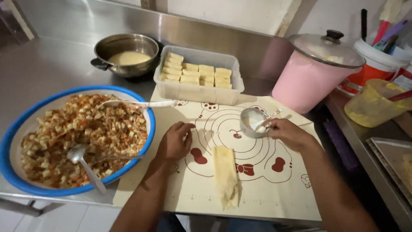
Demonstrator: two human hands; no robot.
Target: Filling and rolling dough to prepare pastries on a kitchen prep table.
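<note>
The head view looks down on a steel worktop (47,64) with a cream baking mat (274,193) on it.

The left hand (174,141) rests on the mat. Its fingers (185,129) are curled in loosely and hold nothing. Just left of these fingers is a big bowl (8,146) with a blue rim, full of small chopped bits. Two spoons (86,165) lie in that bowl.

The right hand (288,133) is on the mat too. Its fingers (271,126) pinch the handle of a small white spoon (266,121). The spoon tip dips into a little metal cup (249,117), which sits right beside these fingers.

Between the two hands, and nearer to the person than the fingers, lies a pale rolled wrap (226,174) on the mat. No hand touches it.

Past the fingers stands a clear box (197,90) with rows of pale yellow rolls. Next to it is a metal pot (126,53) with cream batter inside. Off to the right of the right fingers is a pink pot (302,83) with a glass lid (326,49).
</note>
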